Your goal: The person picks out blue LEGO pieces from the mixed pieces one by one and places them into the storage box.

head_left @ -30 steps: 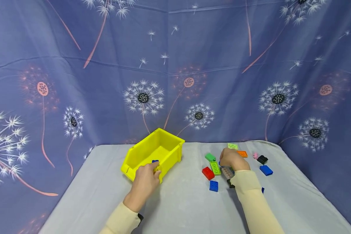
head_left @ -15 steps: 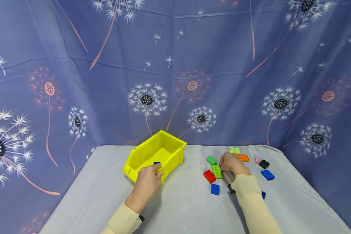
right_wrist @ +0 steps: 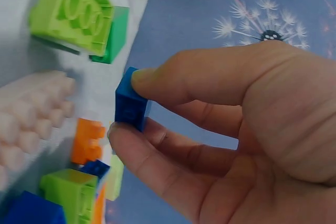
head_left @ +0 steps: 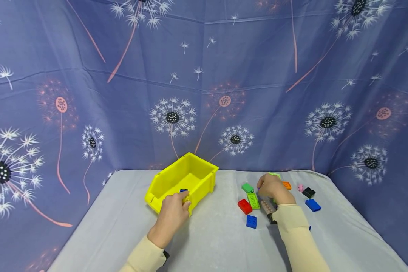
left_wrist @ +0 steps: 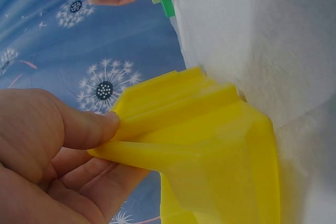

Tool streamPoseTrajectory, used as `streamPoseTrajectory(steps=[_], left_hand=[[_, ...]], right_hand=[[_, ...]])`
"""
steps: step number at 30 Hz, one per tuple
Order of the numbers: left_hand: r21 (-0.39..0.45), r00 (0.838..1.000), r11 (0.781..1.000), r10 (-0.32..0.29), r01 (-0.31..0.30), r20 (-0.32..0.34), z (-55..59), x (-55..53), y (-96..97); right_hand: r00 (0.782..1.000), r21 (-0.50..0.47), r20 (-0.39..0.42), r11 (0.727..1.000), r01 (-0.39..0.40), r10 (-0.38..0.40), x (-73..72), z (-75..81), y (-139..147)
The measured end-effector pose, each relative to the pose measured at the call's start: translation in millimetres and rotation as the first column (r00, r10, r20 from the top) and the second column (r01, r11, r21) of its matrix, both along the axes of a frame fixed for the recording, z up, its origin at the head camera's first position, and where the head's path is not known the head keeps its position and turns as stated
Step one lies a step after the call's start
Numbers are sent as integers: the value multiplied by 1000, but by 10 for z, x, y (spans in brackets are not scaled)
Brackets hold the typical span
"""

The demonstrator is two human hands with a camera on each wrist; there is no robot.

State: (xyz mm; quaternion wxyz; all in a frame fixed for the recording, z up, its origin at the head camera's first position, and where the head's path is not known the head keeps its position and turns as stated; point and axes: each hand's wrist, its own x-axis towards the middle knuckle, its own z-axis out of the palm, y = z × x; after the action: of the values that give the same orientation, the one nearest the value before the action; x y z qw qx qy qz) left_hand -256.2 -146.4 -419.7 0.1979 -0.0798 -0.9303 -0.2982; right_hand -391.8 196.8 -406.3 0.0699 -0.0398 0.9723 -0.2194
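Observation:
My left hand [head_left: 171,213] grips the near end of a yellow bin [head_left: 202,190], thumb above and fingers below its rim in the left wrist view. Inside the bin, a blue brick [head_left: 183,190] shows just past that hand. Over the group of toy bricks on the right, my right hand [head_left: 275,189] pinches a small blue brick [right_wrist: 130,100] between thumb and fingers. Close to that hand lie a lime brick [head_left: 253,201], a green brick [head_left: 247,187] and a beige brick [head_left: 266,206]. The hand partly covers an orange brick [head_left: 287,185].
A red brick [head_left: 245,206] and another blue brick [head_left: 251,221] lie left of the right forearm. Farther right are a black brick [head_left: 308,192], a pink piece [head_left: 300,187] and a blue brick [head_left: 313,205]. A dandelion-patterned curtain [head_left: 204,94] hangs behind the white-covered table [head_left: 217,241].
My right hand has lifted slightly and now covers more of the orange and pale green bricks. The left hand keeps its grip on the bin; the head view has shifted a little.

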Motion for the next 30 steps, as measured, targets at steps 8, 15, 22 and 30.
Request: streamPoseTrajectory(steps=[8,15,22,30], left_hand=[[-4,1000,1000,9,-9,10,9,-3,7],[-7,1000,1000,6,-6,3,7,2,9],[-12,1000,1000,8,-8,-3,-1,8,11],[-5,1000,1000,11,-11,15,7,16,16]], right_hand=[[998,-53,-68,998,-14,11,20,123,6],[994,-92,-107,996,6,-16,48,173,-39],[986,-118,-165,993,4,-23,124,259,-141],[971,-146,-241,988,-41,5,160,295,-274]])
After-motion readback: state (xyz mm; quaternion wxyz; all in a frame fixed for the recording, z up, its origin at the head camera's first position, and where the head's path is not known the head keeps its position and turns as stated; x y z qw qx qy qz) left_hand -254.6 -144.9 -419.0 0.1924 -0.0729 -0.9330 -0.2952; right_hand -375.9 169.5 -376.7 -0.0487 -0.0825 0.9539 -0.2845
